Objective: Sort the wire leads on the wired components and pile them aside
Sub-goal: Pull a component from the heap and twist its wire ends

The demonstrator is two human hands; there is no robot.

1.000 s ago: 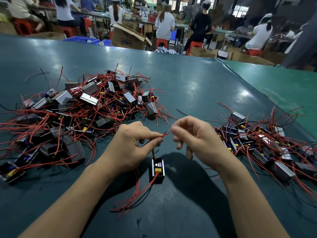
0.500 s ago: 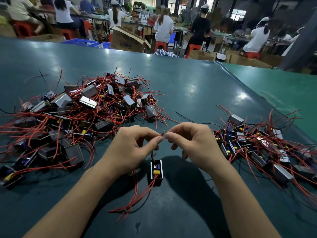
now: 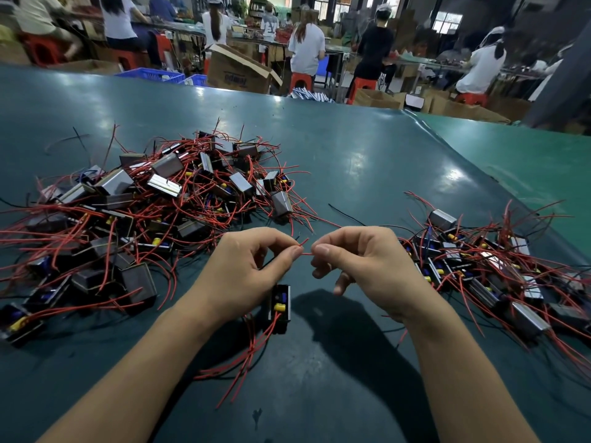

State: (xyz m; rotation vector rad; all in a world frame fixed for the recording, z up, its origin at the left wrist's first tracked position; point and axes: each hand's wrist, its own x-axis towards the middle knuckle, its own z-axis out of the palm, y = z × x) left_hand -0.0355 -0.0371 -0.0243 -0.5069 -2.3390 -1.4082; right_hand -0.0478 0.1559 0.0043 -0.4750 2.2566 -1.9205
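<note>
A small black wired component (image 3: 280, 307) with a yellow part hangs below my left hand (image 3: 243, 273), above the green table (image 3: 367, 174). Its long red leads (image 3: 243, 362) trail down toward me. My left hand pinches a red lead (image 3: 303, 249) between thumb and forefinger. My right hand (image 3: 361, 260) pinches the other end of that short red stretch, fingers curled. A big tangled pile of components (image 3: 144, 212) lies to the left. A second pile (image 3: 486, 270) lies to the right.
Loose black wires (image 3: 345, 212) lie on the table beyond my hands. Past the far table edge stand cardboard boxes (image 3: 240, 71), blue crates (image 3: 150, 73), red stools and several seated or standing workers at benches.
My hands have drawn slightly apart, so a short red stretch of lead shows between the fingertips. The component still hangs under the left hand.
</note>
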